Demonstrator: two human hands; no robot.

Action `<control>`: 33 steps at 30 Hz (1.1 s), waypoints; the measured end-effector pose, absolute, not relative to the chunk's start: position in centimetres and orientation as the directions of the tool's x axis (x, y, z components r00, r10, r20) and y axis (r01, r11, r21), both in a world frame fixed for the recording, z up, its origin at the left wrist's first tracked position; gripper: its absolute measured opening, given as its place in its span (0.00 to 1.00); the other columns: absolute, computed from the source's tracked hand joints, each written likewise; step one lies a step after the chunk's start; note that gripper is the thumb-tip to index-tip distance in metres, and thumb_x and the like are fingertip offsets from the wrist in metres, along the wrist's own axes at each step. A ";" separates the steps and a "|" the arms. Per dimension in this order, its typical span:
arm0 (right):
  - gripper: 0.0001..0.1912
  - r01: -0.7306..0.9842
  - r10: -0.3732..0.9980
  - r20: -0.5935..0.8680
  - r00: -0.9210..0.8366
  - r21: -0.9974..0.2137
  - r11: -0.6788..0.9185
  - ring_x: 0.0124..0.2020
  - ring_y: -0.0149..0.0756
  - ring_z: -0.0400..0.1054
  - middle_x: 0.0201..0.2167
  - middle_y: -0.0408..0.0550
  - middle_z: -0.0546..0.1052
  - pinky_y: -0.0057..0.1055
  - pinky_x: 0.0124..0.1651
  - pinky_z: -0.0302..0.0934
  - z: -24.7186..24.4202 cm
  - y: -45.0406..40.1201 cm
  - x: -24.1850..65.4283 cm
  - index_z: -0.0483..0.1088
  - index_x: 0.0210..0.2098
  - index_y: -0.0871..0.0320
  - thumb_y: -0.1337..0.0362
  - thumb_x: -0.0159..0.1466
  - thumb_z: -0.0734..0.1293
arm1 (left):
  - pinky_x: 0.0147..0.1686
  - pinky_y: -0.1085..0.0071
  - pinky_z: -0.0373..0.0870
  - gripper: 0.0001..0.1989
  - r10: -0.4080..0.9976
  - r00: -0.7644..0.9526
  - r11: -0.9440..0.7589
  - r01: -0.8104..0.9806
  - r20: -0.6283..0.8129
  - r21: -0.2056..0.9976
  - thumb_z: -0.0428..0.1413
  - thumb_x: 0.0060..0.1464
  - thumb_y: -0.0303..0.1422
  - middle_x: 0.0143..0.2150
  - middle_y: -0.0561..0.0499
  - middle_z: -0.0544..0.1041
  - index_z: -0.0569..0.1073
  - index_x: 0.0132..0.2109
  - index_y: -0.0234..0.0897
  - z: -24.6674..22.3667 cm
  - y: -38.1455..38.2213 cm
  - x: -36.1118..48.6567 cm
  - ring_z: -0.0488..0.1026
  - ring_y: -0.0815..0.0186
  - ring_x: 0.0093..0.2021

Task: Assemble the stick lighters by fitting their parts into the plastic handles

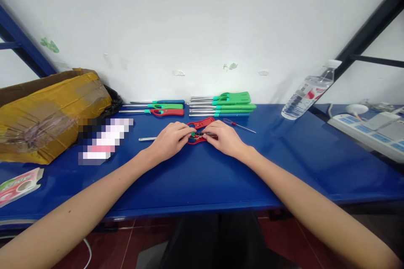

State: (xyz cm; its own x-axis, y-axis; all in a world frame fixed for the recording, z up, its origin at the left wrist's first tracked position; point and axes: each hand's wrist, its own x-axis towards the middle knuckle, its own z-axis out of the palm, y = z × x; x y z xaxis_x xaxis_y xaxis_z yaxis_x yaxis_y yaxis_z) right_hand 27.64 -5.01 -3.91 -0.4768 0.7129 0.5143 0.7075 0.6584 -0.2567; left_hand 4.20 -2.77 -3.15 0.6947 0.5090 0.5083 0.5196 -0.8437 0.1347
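On the blue table my left hand (172, 139) is closed around the rear of a metal lighter tube (147, 139), its fingertips at a small green part (192, 134). My right hand (226, 138) pinches at the dark inner piece of the same lighter, over a red handle half (193, 141). Another red handle half (205, 123) lies just behind the fingertips. A screwdriver (233, 123) with a red and clear handle rests to the right of it. The fingers partly hide the inner parts.
Behind my hands lie lighters in a left group (168, 107) and a right group (235, 108). A taped carton (53, 113) stands at left, a card (19, 185) before it. Right are a water bottle (307, 92) and a power strip (369, 132).
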 end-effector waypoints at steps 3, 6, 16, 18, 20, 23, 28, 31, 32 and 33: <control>0.09 0.704 0.705 0.518 -0.484 -0.249 0.665 0.44 0.41 0.70 0.40 0.50 0.80 0.38 0.47 0.67 -3.9 -5.0 27.6 0.76 0.42 0.56 0.66 0.65 0.64 | 0.46 0.62 0.68 0.16 0.526 0.701 -0.837 0.526 0.481 0.148 0.45 0.64 0.27 0.47 0.45 0.77 0.74 0.53 0.37 -3.0 -2.9 4.1 0.72 0.59 0.45; 0.09 0.702 0.703 0.515 -0.491 -0.245 0.669 0.43 0.41 0.70 0.40 0.50 0.80 0.38 0.47 0.67 -3.9 -5.0 27.6 0.76 0.42 0.57 0.66 0.66 0.64 | 0.46 0.63 0.69 0.20 0.563 0.691 -0.819 0.541 0.454 0.192 0.43 0.63 0.25 0.49 0.45 0.75 0.72 0.56 0.40 -2.8 -3.1 4.0 0.72 0.60 0.45; 0.09 0.698 0.710 0.516 -0.480 -0.266 0.665 0.44 0.41 0.70 0.40 0.50 0.80 0.38 0.47 0.67 -3.8 -5.1 27.6 0.77 0.42 0.56 0.67 0.65 0.65 | 0.43 0.66 0.70 0.16 0.651 0.585 -0.759 0.519 0.483 0.393 0.42 0.63 0.27 0.42 0.47 0.77 0.74 0.48 0.36 -2.6 -3.0 4.5 0.74 0.62 0.41; 0.09 0.700 0.712 0.512 -0.481 -0.264 0.663 0.44 0.41 0.70 0.40 0.50 0.80 0.38 0.47 0.67 -3.8 -5.1 27.5 0.77 0.42 0.57 0.67 0.65 0.65 | 0.42 0.66 0.71 0.15 0.679 0.557 -0.734 0.536 0.479 0.417 0.44 0.63 0.29 0.43 0.46 0.78 0.74 0.47 0.35 -2.6 -3.1 4.6 0.75 0.62 0.41; 0.09 0.696 0.709 0.512 -0.484 -0.267 0.667 0.44 0.41 0.70 0.41 0.50 0.80 0.38 0.47 0.67 -3.7 -5.1 27.5 0.77 0.42 0.57 0.67 0.65 0.65 | 0.41 0.66 0.72 0.13 0.685 0.544 -0.728 0.544 0.485 0.417 0.48 0.62 0.33 0.43 0.46 0.78 0.74 0.46 0.35 -2.6 -3.1 4.7 0.76 0.61 0.41; 0.09 0.692 0.709 0.517 -0.481 -0.272 0.668 0.44 0.41 0.70 0.41 0.50 0.80 0.38 0.47 0.67 -3.8 -5.1 27.5 0.77 0.42 0.56 0.68 0.65 0.65 | 0.42 0.66 0.73 0.11 0.668 0.557 -0.743 0.542 0.494 0.393 0.53 0.58 0.34 0.42 0.47 0.79 0.74 0.45 0.36 -2.6 -2.9 4.6 0.76 0.61 0.40; 0.09 0.688 0.700 0.520 -0.489 -0.264 0.676 0.43 0.41 0.70 0.40 0.51 0.80 0.39 0.46 0.67 -3.8 -5.0 27.6 0.77 0.41 0.56 0.67 0.65 0.65 | 0.43 0.66 0.74 0.12 0.688 0.529 -0.724 0.545 0.497 0.422 0.54 0.57 0.31 0.41 0.50 0.80 0.71 0.49 0.38 -2.4 -2.9 4.5 0.77 0.62 0.39; 0.09 0.686 0.700 0.515 -0.495 -0.263 0.678 0.43 0.41 0.70 0.40 0.49 0.80 0.38 0.46 0.67 -3.8 -5.0 27.6 0.77 0.41 0.56 0.67 0.65 0.64 | 0.41 0.66 0.75 0.11 0.693 0.514 -0.721 0.522 0.506 0.456 0.53 0.56 0.30 0.42 0.49 0.79 0.70 0.47 0.38 -2.3 -3.0 4.6 0.77 0.64 0.36; 0.09 0.688 0.701 0.514 -0.495 -0.261 0.677 0.43 0.40 0.70 0.39 0.49 0.80 0.37 0.46 0.67 -3.8 -5.0 27.6 0.77 0.41 0.56 0.67 0.65 0.64 | 0.40 0.66 0.75 0.10 0.690 0.508 -0.723 0.509 0.515 0.467 0.52 0.56 0.30 0.45 0.47 0.78 0.71 0.46 0.37 -2.4 -3.0 4.6 0.77 0.64 0.36; 0.09 0.691 0.702 0.512 -0.494 -0.259 0.675 0.43 0.41 0.70 0.39 0.49 0.80 0.37 0.46 0.67 -3.8 -5.0 27.6 0.77 0.41 0.56 0.66 0.66 0.64 | 0.40 0.66 0.76 0.09 0.689 0.502 -0.725 0.492 0.523 0.482 0.51 0.57 0.30 0.48 0.45 0.76 0.72 0.45 0.37 -2.4 -3.0 4.6 0.77 0.64 0.36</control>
State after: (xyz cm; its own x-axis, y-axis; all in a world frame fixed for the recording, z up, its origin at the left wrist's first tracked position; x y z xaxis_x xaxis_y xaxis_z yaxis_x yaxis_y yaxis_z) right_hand 27.58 -5.02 -3.82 -0.4945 0.7022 0.5123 0.6907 0.6752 -0.2588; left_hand 4.59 -2.96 -2.43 0.5018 0.6889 0.5230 0.4925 -0.7246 0.4820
